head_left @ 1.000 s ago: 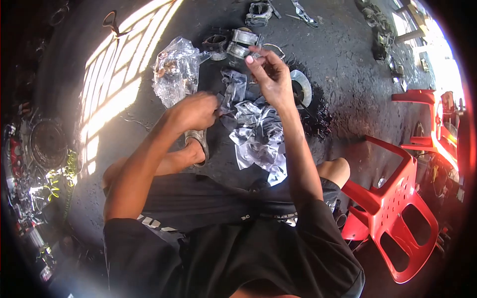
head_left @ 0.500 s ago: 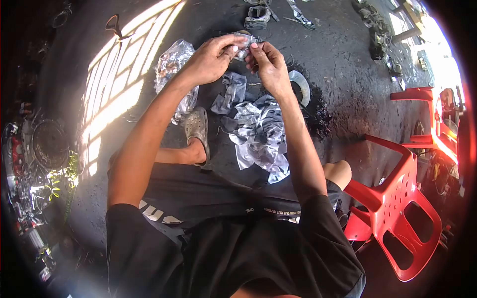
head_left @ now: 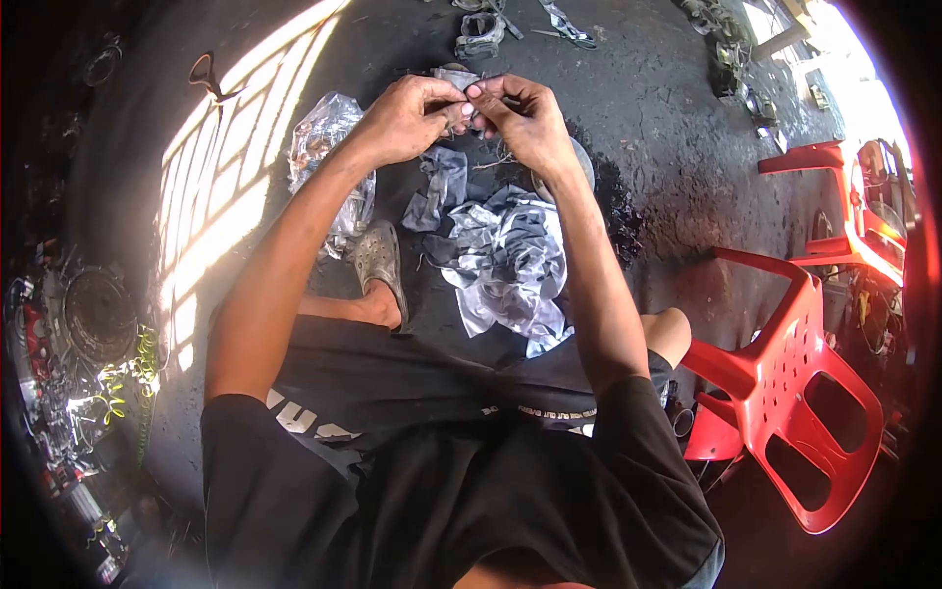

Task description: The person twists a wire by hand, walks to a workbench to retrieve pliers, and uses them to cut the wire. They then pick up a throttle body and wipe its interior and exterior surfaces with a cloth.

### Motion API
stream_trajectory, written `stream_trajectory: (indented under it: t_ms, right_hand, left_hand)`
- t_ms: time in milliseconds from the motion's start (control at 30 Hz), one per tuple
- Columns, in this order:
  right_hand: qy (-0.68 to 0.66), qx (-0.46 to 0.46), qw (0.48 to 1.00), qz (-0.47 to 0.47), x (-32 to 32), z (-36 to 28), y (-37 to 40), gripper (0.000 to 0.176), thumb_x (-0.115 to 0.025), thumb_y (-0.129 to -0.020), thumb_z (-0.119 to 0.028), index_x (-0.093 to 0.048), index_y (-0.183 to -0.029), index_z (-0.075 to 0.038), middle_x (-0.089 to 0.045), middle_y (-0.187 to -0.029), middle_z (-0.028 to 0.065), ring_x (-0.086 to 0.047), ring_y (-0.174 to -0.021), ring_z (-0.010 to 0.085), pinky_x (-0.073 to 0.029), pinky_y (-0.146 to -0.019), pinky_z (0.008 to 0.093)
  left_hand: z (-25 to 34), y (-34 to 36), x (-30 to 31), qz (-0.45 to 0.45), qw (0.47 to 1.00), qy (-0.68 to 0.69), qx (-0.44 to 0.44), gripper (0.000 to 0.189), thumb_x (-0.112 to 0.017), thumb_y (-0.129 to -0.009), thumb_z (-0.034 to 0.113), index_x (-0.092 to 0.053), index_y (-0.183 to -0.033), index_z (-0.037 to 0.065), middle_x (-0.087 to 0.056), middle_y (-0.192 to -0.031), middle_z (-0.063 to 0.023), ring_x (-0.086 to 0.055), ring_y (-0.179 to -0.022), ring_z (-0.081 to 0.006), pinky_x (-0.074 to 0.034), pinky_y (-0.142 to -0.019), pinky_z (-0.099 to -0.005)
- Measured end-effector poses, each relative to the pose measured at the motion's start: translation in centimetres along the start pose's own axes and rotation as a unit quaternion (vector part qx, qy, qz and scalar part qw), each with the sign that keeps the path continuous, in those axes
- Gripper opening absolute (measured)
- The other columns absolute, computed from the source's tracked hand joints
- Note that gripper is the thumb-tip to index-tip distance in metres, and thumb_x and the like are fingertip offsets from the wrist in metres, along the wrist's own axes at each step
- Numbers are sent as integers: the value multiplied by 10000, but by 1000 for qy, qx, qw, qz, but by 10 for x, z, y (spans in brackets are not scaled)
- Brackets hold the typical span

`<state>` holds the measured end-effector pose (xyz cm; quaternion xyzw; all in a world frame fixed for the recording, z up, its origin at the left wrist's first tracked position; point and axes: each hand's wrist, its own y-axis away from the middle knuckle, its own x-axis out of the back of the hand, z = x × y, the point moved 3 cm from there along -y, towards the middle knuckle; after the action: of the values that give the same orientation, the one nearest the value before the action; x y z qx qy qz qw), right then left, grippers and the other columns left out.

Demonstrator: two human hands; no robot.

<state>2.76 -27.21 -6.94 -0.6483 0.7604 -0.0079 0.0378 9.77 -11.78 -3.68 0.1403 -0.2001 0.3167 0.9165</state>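
My left hand (head_left: 410, 120) and my right hand (head_left: 531, 126) meet in front of me, fingertips pinched together. Whatever lies between those fingers is too small and covered for me to make out. Just beyond the fingertips shows a pale, shiny piece (head_left: 455, 76), partly hidden by the hands. Below them on the floor lies a crumpled heap of grey and white cloth (head_left: 510, 260), with a smaller grey rag (head_left: 438, 188) beside it. A clear plastic bag (head_left: 327, 128) with brownish contents sits left of my left hand. Behind my right wrist, a round disc (head_left: 586, 165) is partly covered.
Red plastic chairs stand at the right, one near (head_left: 775, 378) and one farther off (head_left: 834, 201). A dark wet stain (head_left: 623, 211) spreads over the floor. Metal parts (head_left: 479, 34) lie ahead, and clutter lines the left edge. My clog-covered foot (head_left: 379, 260) rests beside the rags.
Both hands have come closer together, and the fingertips now meet in a pinch. Earlier my left fingers stretched over a shiny piece. The whole view has shifted slightly.
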Motion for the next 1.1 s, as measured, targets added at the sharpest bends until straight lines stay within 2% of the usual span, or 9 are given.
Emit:
stream_trajectory:
  t_ms: [200,300,433,600,667,767,867,933,1100]
  right_hand:
    - [22,31,998,47,-8,6,6,104,-604,-973,-51,-626,-973,51,-695,-804,59,-665,-710,92,-539,-651,244]
    - [35,51,994,95,-11,11,10,167,-615,-983,-116,-599,-907,32,-702,-746,101,-678,-634,117,-526,-588,273]
    - [-11,35,993,114,-15,30,16,203,-626,-982,-150,-591,-893,29,-698,-742,116,-680,-642,136,-522,-587,295]
    - [57,76,975,199,-18,24,31,227,-635,-971,-161,-577,-879,38,-691,-744,165,-701,-682,218,-535,-630,367]
    - [53,81,975,202,-19,20,37,206,-623,-969,-138,-563,-879,37,-684,-755,179,-701,-683,260,-530,-631,383]
    - [98,163,952,238,-22,28,44,133,-590,-953,-71,-528,-886,26,-636,-760,221,-639,-673,406,-500,-626,454]
    - [161,245,928,229,-19,28,54,116,-582,-951,-67,-533,-886,16,-618,-780,232,-619,-718,428,-485,-657,486]
    - [154,246,936,197,-10,25,54,98,-584,-940,-65,-537,-892,6,-608,-813,231,-605,-751,436,-478,-682,502]
    - [230,273,931,71,7,24,50,71,-604,-906,-55,-557,-913,-3,-613,-856,217,-609,-816,439,-488,-704,492]
  left_hand:
    - [1,-2,-5,-5,1000,6,3,180,-615,-997,161,-671,-1055,0,-678,-878,-13,-628,-831,-81,-520,-718,-259]
    - [-2,-1,-11,29,999,-11,13,160,-607,-1002,158,-670,-1025,12,-666,-857,-4,-621,-822,-70,-515,-709,-260]
    - [-6,4,-22,86,992,-88,-18,144,-612,-991,139,-666,-996,5,-664,-844,-13,-620,-777,-71,-516,-695,-260]
    - [-9,4,-33,160,980,-109,-33,139,-632,-969,133,-668,-968,-2,-667,-829,-23,-615,-736,-82,-515,-668,-265]
    - [-13,4,-35,198,974,-107,-36,221,-692,-915,218,-694,-946,0,-725,-859,-117,-676,-713,-177,-542,-696,-334]
    - [-22,0,-38,186,979,-79,17,196,-698,-904,197,-719,-953,9,-729,-841,-93,-668,-714,-166,-532,-695,-331]
    - [-31,-3,-38,169,982,1,79,189,-706,-898,180,-737,-981,14,-713,-809,-37,-632,-694,-121,-506,-650,-305]
    - [-26,-1,-40,59,983,102,143,164,-710,-918,183,-714,-977,29,-676,-843,-17,-618,-745,-85,-506,-675,-265]
    - [-33,-4,-38,4,977,119,179,221,-771,-853,173,-711,-999,18,-672,-800,5,-601,-665,-89,-432,-591,-204]
